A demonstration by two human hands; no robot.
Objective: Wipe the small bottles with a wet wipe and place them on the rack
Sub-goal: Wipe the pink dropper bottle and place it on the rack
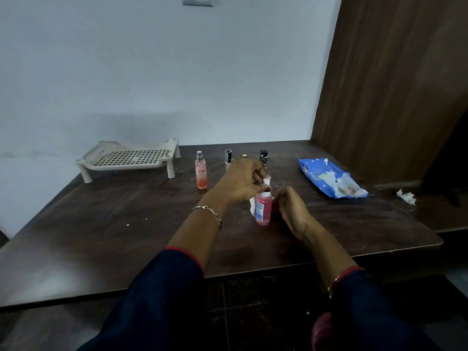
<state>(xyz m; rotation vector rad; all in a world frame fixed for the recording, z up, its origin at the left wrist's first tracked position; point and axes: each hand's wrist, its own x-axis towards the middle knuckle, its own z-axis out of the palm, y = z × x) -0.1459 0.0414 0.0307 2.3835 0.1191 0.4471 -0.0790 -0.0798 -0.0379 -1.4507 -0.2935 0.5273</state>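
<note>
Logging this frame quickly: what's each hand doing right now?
Left hand: closed, pinching the white wet wipe on top of the pink bottle.
Right hand: beside that bottle, fingers loosely curled; contact cannot be told.

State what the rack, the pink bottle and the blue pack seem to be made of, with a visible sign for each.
Rack: cream plastic, probably, matt; moulded grid of holes and peg legs.
Pink bottle: clear plastic, likely, glossy; the pink liquid shows through.
Blue pack: thin plastic film, shiny; it is crinkled and glints.
</note>
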